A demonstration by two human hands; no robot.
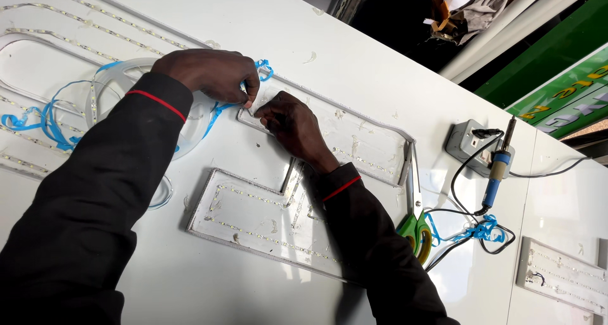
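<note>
Sleeves black with red cuffs come up from the bottom edge over a white worktop [354, 65]. Nearest tray [253, 217], shallow and letter-shaped with light strips inside, lies between the forearms. Right hand [292, 125] fingertips pressed together on the near-left corner of a second tray [354, 141]. Left hand [212, 75] just beside it, fingers pinched shut on a small bit at that same corner, exact item too small to tell. Blue tape [44, 119] and a strip reel [120, 84] sit under the left wrist. Right of the trays: green-handled scissors [415, 204], then soldering iron [499, 163] by a grey socket box [465, 141]
</note>
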